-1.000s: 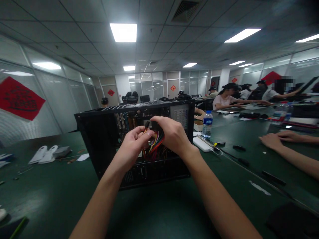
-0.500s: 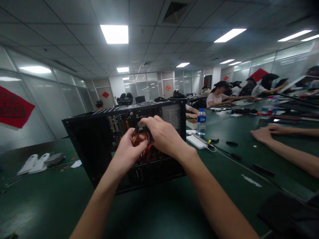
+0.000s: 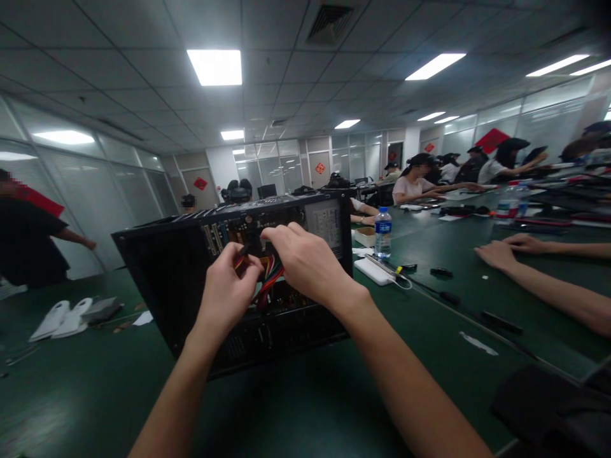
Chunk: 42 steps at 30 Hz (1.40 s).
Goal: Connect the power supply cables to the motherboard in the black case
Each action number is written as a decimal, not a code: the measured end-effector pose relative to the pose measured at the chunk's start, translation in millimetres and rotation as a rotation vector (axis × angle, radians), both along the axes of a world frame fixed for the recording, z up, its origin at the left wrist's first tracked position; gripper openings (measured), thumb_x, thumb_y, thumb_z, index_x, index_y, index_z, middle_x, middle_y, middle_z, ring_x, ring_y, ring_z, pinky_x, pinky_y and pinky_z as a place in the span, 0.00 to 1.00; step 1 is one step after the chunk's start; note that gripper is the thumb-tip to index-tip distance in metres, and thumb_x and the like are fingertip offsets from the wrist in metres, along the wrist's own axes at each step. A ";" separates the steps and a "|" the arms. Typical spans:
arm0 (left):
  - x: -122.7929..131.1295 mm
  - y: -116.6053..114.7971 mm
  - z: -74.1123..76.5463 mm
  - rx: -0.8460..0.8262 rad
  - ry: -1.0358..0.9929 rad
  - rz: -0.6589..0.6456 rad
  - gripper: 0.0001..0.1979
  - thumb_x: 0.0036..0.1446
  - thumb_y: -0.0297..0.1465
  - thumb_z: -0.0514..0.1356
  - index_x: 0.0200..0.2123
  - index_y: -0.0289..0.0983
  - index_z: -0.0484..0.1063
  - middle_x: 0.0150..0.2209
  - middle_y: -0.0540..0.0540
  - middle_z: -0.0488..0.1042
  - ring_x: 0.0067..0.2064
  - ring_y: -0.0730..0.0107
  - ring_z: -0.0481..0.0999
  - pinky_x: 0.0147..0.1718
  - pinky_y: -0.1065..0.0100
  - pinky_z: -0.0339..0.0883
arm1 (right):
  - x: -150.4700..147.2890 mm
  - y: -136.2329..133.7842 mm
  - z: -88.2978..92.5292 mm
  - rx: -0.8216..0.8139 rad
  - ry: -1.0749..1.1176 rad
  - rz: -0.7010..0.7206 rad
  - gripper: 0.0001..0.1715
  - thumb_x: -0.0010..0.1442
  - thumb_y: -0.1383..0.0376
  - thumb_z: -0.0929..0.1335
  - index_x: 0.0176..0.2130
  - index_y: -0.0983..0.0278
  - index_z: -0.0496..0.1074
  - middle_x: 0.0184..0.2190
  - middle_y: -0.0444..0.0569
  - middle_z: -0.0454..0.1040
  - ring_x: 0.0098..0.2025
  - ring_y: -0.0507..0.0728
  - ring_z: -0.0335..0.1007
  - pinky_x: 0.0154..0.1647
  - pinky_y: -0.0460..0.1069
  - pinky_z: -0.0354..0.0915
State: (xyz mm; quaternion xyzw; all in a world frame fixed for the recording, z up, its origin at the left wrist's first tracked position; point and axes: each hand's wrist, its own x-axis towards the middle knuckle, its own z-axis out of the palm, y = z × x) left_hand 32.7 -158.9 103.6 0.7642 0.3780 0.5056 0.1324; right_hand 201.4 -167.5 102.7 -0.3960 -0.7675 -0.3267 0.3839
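Two bare hands are working at the open side of a black computer case [image 3: 157, 280], which is standing on the green surface [image 3: 310, 394] with its opening facing the person; the head camera is the only view. The left hand [image 3: 224, 289] is pinching a small black connector [image 3: 244, 249] between thumb and forefinger, its grip clenched on the plug. The right hand [image 3: 305, 264] is curling over the wire bundle [image 3: 271, 275] of red, yellow and orange leads, its grip grasping them just beside the left fingertips; what its own fingertips are pressing is hidden. The bundle is hanging inside the case opening, in front of the circuit boards and near the labelled power supply [image 3: 327, 222]. On this evidence, the step in hand is judged to be handling one plug of the bundle. The next move is calling for a steady hold on the leads and a straight, aligned motion at the plug, without straining the wires. Beside the case, a water bottle [image 3: 382, 232] and a flat white block [image 3: 377, 271] are resting on the surface, while a co-worker's hands [image 3: 499, 254] are lying further right, well apart.
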 end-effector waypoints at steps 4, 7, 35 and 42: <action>-4.7 -0.5 3.2 -0.164 -0.110 -0.214 0.10 0.55 0.36 0.63 0.33 0.36 0.68 0.32 0.50 0.73 0.34 0.69 0.73 0.37 0.68 0.67 | 2.1 -1.2 2.1 -0.016 0.018 0.058 0.13 0.69 0.70 0.59 0.51 0.67 0.66 0.43 0.54 0.73 0.44 0.59 0.63 0.42 0.52 0.66; -2.7 -0.2 1.1 -0.257 -0.147 -0.300 0.14 0.55 0.40 0.64 0.35 0.35 0.70 0.30 0.51 0.71 0.31 0.72 0.70 0.33 0.71 0.66 | 4.9 0.7 2.4 -0.030 0.029 0.097 0.14 0.69 0.70 0.59 0.53 0.67 0.65 0.44 0.53 0.72 0.45 0.59 0.62 0.45 0.53 0.66; -10.3 15.3 -10.2 -0.033 0.030 -0.012 0.09 0.48 0.26 0.59 0.34 0.39 0.63 0.27 0.56 0.63 0.26 0.76 0.61 0.27 0.72 0.57 | -11.0 17.7 -12.1 -0.131 -0.058 0.164 0.21 0.67 0.74 0.59 0.57 0.68 0.64 0.48 0.56 0.70 0.47 0.60 0.63 0.49 0.56 0.70; -9.2 17.1 -13.0 -0.028 0.044 0.002 0.09 0.49 0.26 0.59 0.34 0.39 0.63 0.26 0.56 0.63 0.26 0.76 0.62 0.28 0.71 0.57 | -10.8 22.5 -14.7 -0.146 -0.052 0.184 0.21 0.66 0.75 0.59 0.57 0.67 0.64 0.47 0.55 0.70 0.48 0.60 0.62 0.49 0.57 0.70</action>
